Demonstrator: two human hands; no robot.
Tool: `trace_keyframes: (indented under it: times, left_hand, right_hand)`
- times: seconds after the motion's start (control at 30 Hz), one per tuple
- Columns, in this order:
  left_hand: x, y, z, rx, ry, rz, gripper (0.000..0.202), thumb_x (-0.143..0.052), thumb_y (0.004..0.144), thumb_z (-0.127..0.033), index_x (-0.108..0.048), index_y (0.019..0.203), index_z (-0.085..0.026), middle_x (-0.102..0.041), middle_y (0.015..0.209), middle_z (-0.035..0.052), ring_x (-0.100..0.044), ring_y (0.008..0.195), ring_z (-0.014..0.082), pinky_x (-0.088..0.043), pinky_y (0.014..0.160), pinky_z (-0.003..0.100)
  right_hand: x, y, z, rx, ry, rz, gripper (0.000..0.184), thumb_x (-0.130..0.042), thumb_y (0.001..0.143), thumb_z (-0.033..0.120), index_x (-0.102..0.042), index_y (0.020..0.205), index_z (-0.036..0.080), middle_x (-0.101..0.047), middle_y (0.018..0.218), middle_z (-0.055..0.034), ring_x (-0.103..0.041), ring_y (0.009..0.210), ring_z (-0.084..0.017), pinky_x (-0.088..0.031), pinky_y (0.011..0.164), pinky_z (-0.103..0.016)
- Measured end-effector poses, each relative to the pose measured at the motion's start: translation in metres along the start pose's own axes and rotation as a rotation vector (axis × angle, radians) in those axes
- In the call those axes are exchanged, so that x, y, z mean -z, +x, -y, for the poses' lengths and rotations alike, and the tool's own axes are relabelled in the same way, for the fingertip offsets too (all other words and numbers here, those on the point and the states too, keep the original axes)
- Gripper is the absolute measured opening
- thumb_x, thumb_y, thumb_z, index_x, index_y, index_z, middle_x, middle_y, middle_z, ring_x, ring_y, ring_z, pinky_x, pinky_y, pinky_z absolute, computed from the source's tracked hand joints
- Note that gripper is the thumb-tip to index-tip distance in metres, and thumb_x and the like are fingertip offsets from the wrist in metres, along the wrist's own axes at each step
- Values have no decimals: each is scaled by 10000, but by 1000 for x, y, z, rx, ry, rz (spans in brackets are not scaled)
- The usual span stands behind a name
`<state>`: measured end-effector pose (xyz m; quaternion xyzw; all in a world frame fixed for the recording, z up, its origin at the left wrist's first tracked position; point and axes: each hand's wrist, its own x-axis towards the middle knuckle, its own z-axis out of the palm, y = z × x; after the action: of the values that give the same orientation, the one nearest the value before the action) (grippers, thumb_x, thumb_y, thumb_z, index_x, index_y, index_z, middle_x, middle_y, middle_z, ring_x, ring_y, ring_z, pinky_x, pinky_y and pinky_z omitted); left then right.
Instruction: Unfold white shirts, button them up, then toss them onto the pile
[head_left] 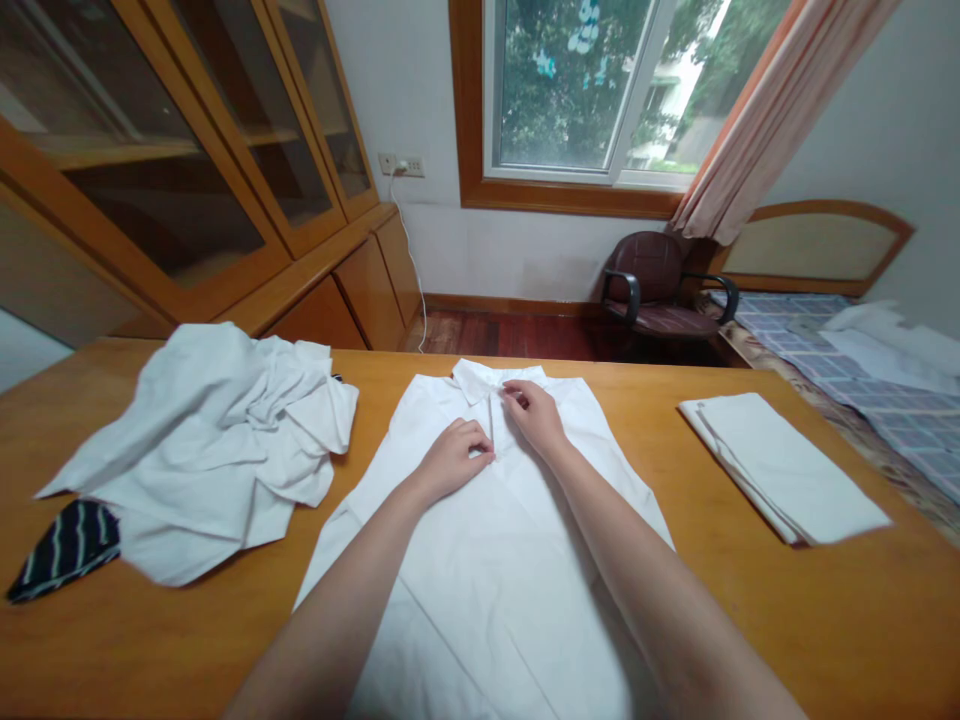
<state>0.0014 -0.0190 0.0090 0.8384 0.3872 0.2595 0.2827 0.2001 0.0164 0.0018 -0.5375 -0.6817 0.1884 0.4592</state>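
You are laying both hands on a white shirt (495,560) that is lying flat, front up, on the table (750,620). Your left hand (454,458) is resting on the shirt's chest, its fingers (476,440) curled in tight and nipping the cloth at the front strip. Your right hand (534,415) is sitting just beyond it, its fingers (516,392) drawn together and pinching the same strip a little higher up. The two sets of fingertips are lying close together but are not touching each other. The collar (480,378) is lying just past your right fingertips, at the table's far edge, and the rest of the shirt is spreading back from your fingers under both forearms. Well to the left of your left fingers a crumpled heap (217,440) of white cloth is sitting, and a dark striped cloth (67,545) is poking out from its near left corner. Well to the right of your right fingers a folded white cloth (787,465) is lying flat. Far beyond your fingers, past the table, a chair (660,290) is standing under the window (577,90), with a bed (862,350) beside it.
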Motion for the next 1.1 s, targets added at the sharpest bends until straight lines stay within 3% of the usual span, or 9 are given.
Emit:
trace_keyframes:
  times: [0.07,0.17,0.37,0.6,1.1]
  left_hand:
    - [0,0,1,-2,-12,1,57,-670,829,-204,-677,773,-210,-649,849,10,-540,896,207,-421,851,360]
    - [2,0,2,-17,-21,7,55,-663,835,-222,-677,783,-215,-652,865,11,-541,902,208,-422,861,362]
    - [5,0,0,-22,-10,34,103,-629,865,-270,-671,790,-213,-638,856,22,-532,900,214,-423,845,364]
    - [9,1,-5,-28,-18,63,145,-594,889,-296,-660,794,-209,-622,849,32,-520,900,217,-422,834,365]
    - [6,-1,-6,-24,8,27,104,-611,864,-246,-657,780,-205,-630,840,21,-529,904,208,-422,838,352]
  right_hand:
    - [5,-8,8,33,-17,45,223,-578,861,174,-655,1068,201,-698,1010,-39,-602,770,-156,-476,782,-291]
    - [16,-26,22,69,-68,102,99,-584,881,173,-672,922,195,-662,886,-28,-578,753,-153,-454,768,-284]
    - [27,-59,38,5,-168,345,36,-688,846,179,-703,819,197,-639,773,-8,-566,751,-157,-422,715,-269]
    - [16,-74,37,-34,-205,287,33,-733,827,196,-701,835,192,-633,792,-13,-575,783,-170,-423,726,-277]
    - [16,-73,29,20,-111,282,58,-712,853,168,-689,809,198,-616,795,-10,-571,800,-170,-419,738,-274]
